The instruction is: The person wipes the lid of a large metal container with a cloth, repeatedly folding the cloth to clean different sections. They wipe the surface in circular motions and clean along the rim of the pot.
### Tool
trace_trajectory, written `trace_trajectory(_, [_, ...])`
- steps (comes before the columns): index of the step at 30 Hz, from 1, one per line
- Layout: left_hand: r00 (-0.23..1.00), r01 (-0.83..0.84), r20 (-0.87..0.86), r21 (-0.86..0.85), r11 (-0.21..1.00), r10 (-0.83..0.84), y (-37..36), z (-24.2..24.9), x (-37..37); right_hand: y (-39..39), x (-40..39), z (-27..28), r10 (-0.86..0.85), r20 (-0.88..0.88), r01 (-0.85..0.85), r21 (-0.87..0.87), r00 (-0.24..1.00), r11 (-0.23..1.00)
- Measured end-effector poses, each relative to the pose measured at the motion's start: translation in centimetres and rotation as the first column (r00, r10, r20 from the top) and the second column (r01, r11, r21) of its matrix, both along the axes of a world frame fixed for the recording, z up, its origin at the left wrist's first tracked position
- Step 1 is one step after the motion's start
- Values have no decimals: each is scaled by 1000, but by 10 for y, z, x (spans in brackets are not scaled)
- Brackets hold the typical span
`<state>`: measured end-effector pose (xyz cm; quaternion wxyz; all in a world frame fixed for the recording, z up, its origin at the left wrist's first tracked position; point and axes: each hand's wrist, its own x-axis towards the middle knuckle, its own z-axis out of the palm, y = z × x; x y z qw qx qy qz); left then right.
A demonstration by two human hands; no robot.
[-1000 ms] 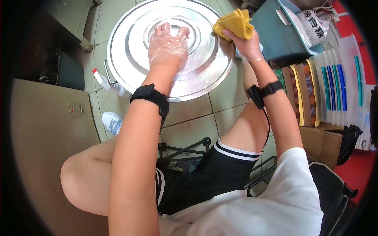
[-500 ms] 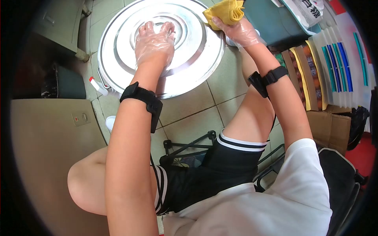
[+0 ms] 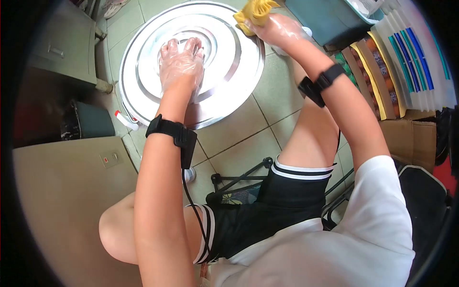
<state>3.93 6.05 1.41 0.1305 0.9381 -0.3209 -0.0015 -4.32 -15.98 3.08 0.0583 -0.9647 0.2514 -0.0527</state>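
A large round steel lid (image 3: 229, 71) lies on the tiled floor in front of me. My left hand (image 3: 180, 62), in a clear plastic glove, presses flat on the raised middle of the lid with fingers spread. My right hand (image 3: 277, 29), also gloved, grips a bunched yellow cloth (image 3: 253, 13) against the lid's far right rim. Both wrists carry black straps. I sit low, knees apart, above the lid.
A white spray bottle (image 3: 125, 120) with a red nozzle lies by the lid's left edge. A grey cabinet (image 3: 62, 48) stands at left, a beige panel (image 3: 62, 201) lower left. A teal bin (image 3: 330, 19), stacked coloured packs (image 3: 401, 62) and a cardboard box (image 3: 406, 138) line the right.
My right hand has slid the yellow cloth leftward along the lid's far rim. My left hand stays pressed on the lid's middle. The view has tilted down and left.
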Motion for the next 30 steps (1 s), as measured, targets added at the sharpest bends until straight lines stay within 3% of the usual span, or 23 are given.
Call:
trace_trajectory(6, [999,-47,-13,17,999,47,-5,0,-3,-5,29,1,-48,5,48,30,999,998])
trace_trajectory(17, [998,-61,-34,-28,998,60,-3,-1,-7,26,-43,2,63,39,-62,-27,997,998])
trace_trajectory(21, [998,-44,-35,-44,998,43,-1,-1,-6,17,-27,8,24,7,-24,73,1000,997])
trace_trajectory(24, [999,-43,-12,-72,996,42,-1,-2,-6,9,-1,10,-62,-16,63,60,998,996])
trace_trajectory(26, [999,-38,-21,-64,997,37,-1,2,-7,1,19,8,-42,6,41,72,999,997])
trace_trajectory(28, [998,-56,-24,-59,997,55,-2,0,-8,-1,38,9,-72,-92,76,36,993,996])
trace_trajectory(30, [998,-54,-20,-61,997,53,-4,-3,-7,-1,41,10,-41,-44,42,24,998,999])
